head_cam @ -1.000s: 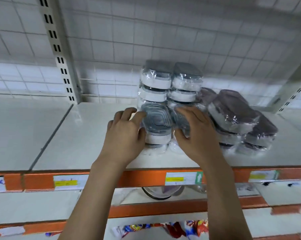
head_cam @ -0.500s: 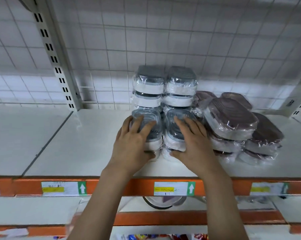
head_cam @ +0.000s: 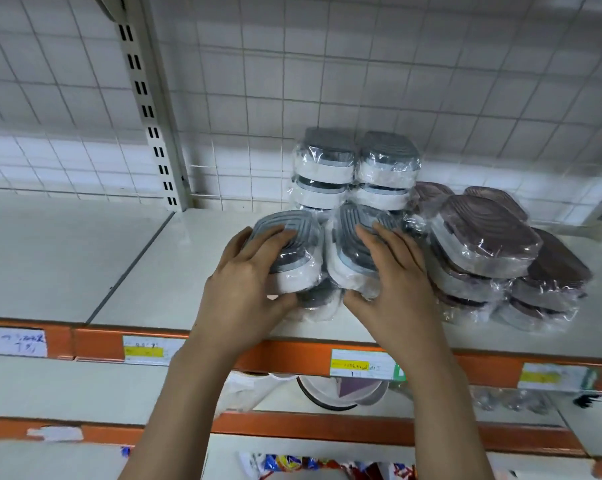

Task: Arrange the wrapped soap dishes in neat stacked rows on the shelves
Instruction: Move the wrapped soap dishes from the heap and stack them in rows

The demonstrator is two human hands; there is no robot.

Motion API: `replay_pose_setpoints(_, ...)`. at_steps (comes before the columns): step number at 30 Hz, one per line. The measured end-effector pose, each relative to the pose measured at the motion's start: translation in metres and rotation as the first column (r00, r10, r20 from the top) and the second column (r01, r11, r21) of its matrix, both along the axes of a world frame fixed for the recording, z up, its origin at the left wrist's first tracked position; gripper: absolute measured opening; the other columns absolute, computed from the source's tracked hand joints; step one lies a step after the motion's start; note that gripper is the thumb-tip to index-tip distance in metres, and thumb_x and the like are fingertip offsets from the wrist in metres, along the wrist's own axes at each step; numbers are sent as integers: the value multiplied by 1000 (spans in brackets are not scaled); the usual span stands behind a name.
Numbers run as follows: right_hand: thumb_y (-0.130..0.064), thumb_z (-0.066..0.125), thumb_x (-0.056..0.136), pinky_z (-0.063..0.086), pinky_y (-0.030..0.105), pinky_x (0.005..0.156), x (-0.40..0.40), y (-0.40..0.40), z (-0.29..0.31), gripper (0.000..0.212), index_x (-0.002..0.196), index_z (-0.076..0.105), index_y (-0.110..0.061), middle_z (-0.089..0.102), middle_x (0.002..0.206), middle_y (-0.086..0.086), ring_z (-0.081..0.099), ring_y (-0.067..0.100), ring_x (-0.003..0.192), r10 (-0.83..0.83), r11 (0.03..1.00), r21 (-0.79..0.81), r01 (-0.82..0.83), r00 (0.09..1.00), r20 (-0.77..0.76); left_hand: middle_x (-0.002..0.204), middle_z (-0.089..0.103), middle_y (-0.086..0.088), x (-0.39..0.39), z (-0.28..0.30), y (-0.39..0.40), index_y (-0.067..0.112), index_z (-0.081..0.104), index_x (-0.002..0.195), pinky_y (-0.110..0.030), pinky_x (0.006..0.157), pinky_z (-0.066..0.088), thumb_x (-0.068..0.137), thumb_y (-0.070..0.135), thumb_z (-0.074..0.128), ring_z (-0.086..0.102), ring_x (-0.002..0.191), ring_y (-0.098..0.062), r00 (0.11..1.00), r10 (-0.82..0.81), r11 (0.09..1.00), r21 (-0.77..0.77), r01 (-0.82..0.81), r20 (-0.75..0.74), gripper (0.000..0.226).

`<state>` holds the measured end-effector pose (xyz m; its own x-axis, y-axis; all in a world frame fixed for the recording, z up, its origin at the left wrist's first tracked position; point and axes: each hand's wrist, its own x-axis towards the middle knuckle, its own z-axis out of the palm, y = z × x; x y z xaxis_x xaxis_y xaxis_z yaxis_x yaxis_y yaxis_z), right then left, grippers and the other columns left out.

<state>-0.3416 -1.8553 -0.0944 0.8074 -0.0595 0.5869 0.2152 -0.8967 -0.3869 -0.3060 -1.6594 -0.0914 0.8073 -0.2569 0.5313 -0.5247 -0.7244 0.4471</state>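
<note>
Two front stacks of plastic-wrapped grey-lidded soap dishes stand side by side on the white shelf. My left hand grips the left front grey dish, fingers over its lid, thumb under its near edge. My right hand grips the right front grey dish in the same way. Both top dishes tilt toward me. Behind them two taller grey stacks stand against the tiled wall. Brown-lidded wrapped dishes lie in loose leaning stacks to the right.
An orange shelf edge with price labels runs across in front. A slotted upright stands at the back left. The lower shelf holds a round lidded container and a plastic bag; colourful packets show on the shelf below.
Both hands have shifted their hold on the front grey dishes, thumbs now under the near edges, and the top dishes tilt more toward me. The view has moved closer.
</note>
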Motion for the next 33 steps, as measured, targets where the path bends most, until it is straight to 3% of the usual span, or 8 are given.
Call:
replay_pose_setpoints(4, -20, 69, 69, 5, 8, 108, 0, 34, 5, 72, 137, 46, -19, 41, 143, 2, 27, 20, 134, 78, 995, 67, -80, 997, 26, 128, 57, 1, -5, 5, 35, 17, 53, 127, -31, 92, 38, 65, 39, 45, 48, 118, -32, 992, 91, 994, -73, -85, 91, 67)
replay_pose_setpoints(8, -31, 57, 68, 21, 17, 105, 5, 73, 2, 65, 130, 50, -12, 49, 132, 7, 39, 20, 123, 122, 985, 115, -131, 989, 79, 121, 60, 2, -11, 6, 73, 17, 56, 121, -42, 91, 38, 65, 32, 47, 46, 114, -32, 958, 224, 974, -66, -215, 178, 59)
replay_pose_setpoints(15, -32, 53, 70, 32, 22, 95, 22, 157, 2, 60, 125, 50, -8, 53, 121, 11, 45, 22, 111, 159, 958, 222, -180, 981, 110, 110, 63, -5, -13, 10, 164, 10, 58, 114, -21, 82, 32, 68, 24, 49, 54, 96, -29, 956, 269, 960, -107, -257, 119, 49)
replay_pose_setpoints(17, -25, 59, 70, 35, 24, 92, 29, 187, 4, 57, 124, 50, -9, 53, 119, 10, 49, 25, 108, 170, 956, 221, -194, 978, 124, 106, 64, -6, -15, 15, 193, 8, 58, 111, -25, 76, 36, 64, 18, 56, 56, 91, -30, 948, 305, 949, -112, -295, 90, 48)
replay_pose_setpoints(21, -23, 61, 71, 33, 11, 89, 42, 256, 13, 54, 123, 50, -15, 49, 117, 1, 48, 15, 105, 214, 935, 254, -249, 964, 156, 103, 60, -9, -14, 22, 259, 9, 53, 112, -31, 68, 38, 61, 1, 72, 58, 83, -34, 922, 385, 917, -129, -377, 42, 55)
replay_pose_setpoints(24, -18, 64, 71, 29, 1, 88, 52, 310, 16, 53, 122, 53, -12, 48, 115, 2, 47, 11, 102, 248, 916, 275, -294, 950, 190, 112, 56, -9, -13, 26, 311, 20, 50, 128, -31, 71, 42, 63, -1, 71, 57, 88, -31, 921, 388, 918, -111, -381, 42, 72)
replay_pose_setpoints(30, -20, 70, 69, 36, 32, 85, 69, 406, 10, 53, 120, 57, -11, 63, 111, 8, 51, 27, 102, 216, 942, 213, -259, 955, 206, 105, 62, -5, -11, 24, 409, 23, 54, 120, -43, 75, 45, 59, 14, 66, 59, 87, -37, 857, 503, 857, 60, -511, 109, 63)
replay_pose_setpoints(33, -19, 77, 71, 30, 30, 82, 74, 443, 7, 54, 121, 58, -13, 64, 114, 6, 52, 30, 105, 193, 954, 192, -230, 962, 190, 101, 68, -5, -12, 20, 449, 17, 59, 115, -39, 72, 38, 59, 6, 75, 57, 87, -39, 805, 576, 805, 75, -589, 144, 59)
